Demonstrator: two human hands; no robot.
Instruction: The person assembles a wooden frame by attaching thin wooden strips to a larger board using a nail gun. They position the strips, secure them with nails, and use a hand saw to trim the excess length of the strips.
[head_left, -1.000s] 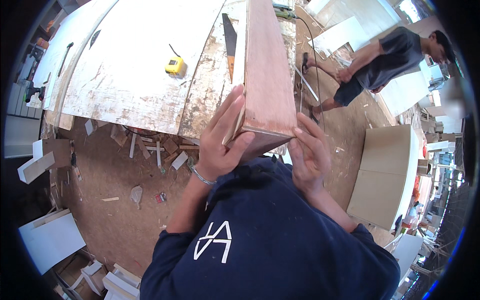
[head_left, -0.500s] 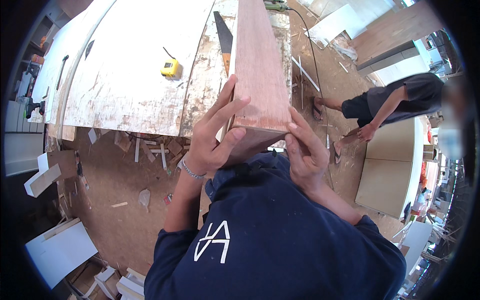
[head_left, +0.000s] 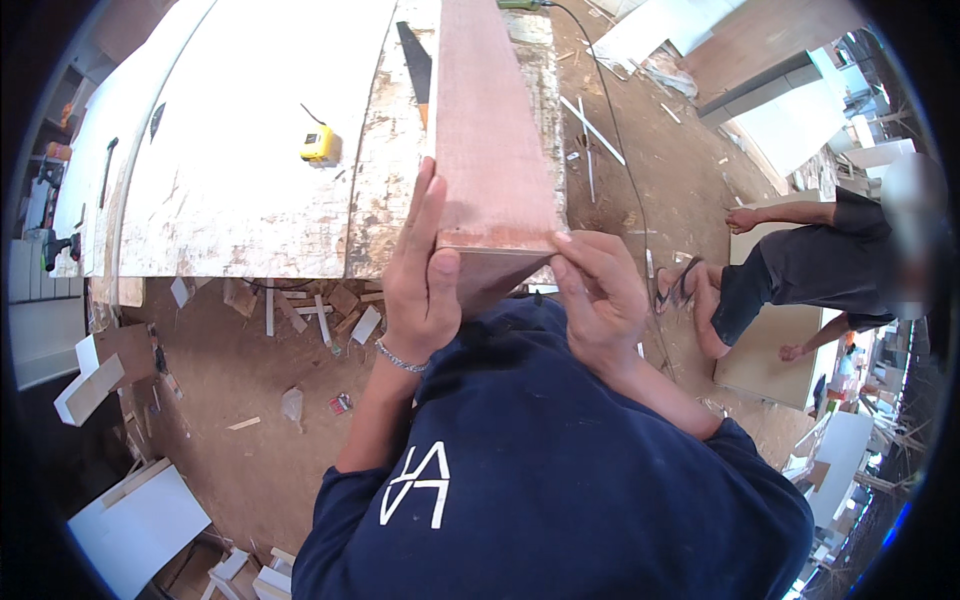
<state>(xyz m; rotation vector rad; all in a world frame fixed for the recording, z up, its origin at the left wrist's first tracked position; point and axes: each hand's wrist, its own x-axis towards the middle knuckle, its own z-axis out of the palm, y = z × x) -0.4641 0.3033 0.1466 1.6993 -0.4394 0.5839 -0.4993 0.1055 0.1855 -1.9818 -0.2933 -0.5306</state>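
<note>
A long reddish plywood box (head_left: 492,130) points away from me along the right part of the workbench, its near end close to my body. My left hand (head_left: 420,275) lies with fingers straight along the box's left side at the near corner. At the near right corner, my right hand (head_left: 600,290) pinches the edge between thumb and fingers. Left of the box lies a handsaw (head_left: 415,65) with a dark blade, its handle partly hidden by the box. A yellow tape measure (head_left: 317,144) rests on the white sheet (head_left: 260,90) covering the bench.
At the far end of the box is a green power tool (head_left: 520,4) with a black cord (head_left: 610,95) trailing to the floor. Wood offcuts (head_left: 320,310) litter the ground under the bench edge. A person (head_left: 800,260) walks on the right. A drill (head_left: 60,248) sits at the bench's left end.
My left hand's fingers have straightened from curling over the box top to lying flat along its side. My right hand keeps its pinch. The other person has stepped nearer.
</note>
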